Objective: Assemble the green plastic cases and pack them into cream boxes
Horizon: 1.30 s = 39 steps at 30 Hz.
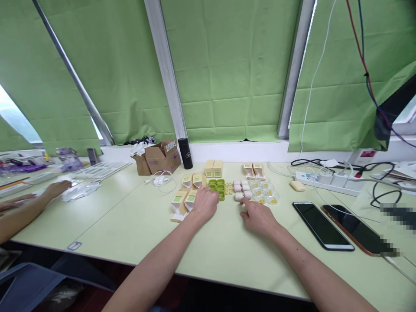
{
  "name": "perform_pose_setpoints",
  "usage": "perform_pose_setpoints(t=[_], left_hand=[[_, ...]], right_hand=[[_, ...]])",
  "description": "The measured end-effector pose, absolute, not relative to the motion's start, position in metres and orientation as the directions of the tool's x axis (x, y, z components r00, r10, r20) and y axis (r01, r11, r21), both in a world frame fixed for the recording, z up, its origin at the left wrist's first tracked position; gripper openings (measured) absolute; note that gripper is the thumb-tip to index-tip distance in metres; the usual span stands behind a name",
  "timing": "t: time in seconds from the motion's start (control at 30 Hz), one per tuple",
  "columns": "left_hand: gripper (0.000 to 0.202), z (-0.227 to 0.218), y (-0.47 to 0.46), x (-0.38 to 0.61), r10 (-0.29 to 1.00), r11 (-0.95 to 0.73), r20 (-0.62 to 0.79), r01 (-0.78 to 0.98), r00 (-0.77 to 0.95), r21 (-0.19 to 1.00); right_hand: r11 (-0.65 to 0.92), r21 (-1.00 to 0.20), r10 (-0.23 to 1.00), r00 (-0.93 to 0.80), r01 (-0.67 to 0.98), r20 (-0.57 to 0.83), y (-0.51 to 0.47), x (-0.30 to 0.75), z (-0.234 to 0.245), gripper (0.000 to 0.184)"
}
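My left hand point(205, 204) rests beside a block of small green cups point(216, 182), its fingers curled together at the nearest cup. Whether it grips that cup is hidden. My right hand point(259, 216) reaches to a group of pale pink-white cylinders point(237, 188); its index finger touches one at the near edge, with the thumb held apart. Between the two groups lie small yellow square pieces point(228, 188). Clear plastic cups with yellow bits point(264, 190) stand just right of the cylinders. Cardboard boxes with green windows point(180, 198) sit left of my left hand.
More small boxes point(213, 168) stand behind, and others with pale windows point(252, 170). An open carton point(159, 158), a black bottle point(185, 154) and a white cable point(160, 179) are back left. Two phones point(321, 225) and a power strip point(331, 182) lie right. Another person's arm point(35, 206) is left.
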<state>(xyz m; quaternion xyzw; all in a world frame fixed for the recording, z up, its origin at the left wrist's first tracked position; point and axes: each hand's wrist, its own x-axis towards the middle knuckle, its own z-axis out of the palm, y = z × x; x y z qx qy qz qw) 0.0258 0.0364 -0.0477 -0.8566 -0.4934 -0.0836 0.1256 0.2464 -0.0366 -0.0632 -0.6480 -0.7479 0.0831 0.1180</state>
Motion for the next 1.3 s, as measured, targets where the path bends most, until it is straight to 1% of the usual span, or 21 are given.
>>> perform_pose_setpoints(t=[0.1, 0.27, 0.4, 0.5, 0.73, 0.97, 1.17, 1.3], left_hand=[[0.021, -0.051, 0.037, 0.028, 0.821, -0.479, 0.274, 0.865, 0.501, -0.149], [0.018, -0.052, 0.036, 0.029, 0.826, -0.483, 0.273, 0.868, 0.494, -0.111], [0.024, -0.050, 0.034, 0.030, 0.825, -0.481, 0.252, 0.862, 0.507, -0.158], [0.027, -0.048, 0.030, 0.032, 0.827, -0.483, 0.241, 0.861, 0.508, -0.159], [0.022, -0.046, 0.019, 0.039, 0.824, -0.488, 0.243, 0.859, 0.512, -0.157], [0.020, -0.050, 0.009, 0.048, 0.789, -0.536, 0.270, 0.833, 0.552, -0.136], [0.017, -0.052, 0.004, 0.050, 0.731, -0.600, 0.328, 0.792, 0.599, -0.109], [0.017, -0.054, 0.002, 0.052, 0.697, -0.628, 0.352, 0.768, 0.625, -0.122]], right_hand=[[0.146, -0.270, 0.989, -0.133, 0.952, 0.066, -0.036, 0.247, -0.064, 0.032], [0.148, -0.267, 0.989, -0.135, 0.952, 0.067, -0.036, 0.247, -0.065, 0.033], [0.150, -0.275, 0.988, -0.137, 0.950, 0.066, -0.037, 0.246, -0.062, 0.032], [0.145, -0.278, 0.989, -0.135, 0.950, 0.057, -0.038, 0.246, -0.060, 0.031], [0.145, -0.267, 0.989, -0.135, 0.953, 0.055, -0.038, 0.246, -0.061, 0.032], [0.140, -0.274, 0.989, -0.125, 0.952, 0.074, -0.037, 0.245, -0.062, 0.031], [0.129, -0.301, 0.986, -0.091, 0.945, 0.139, -0.037, 0.245, -0.058, 0.030], [0.132, -0.315, 0.982, -0.081, 0.940, 0.169, -0.037, 0.245, -0.059, 0.036]])
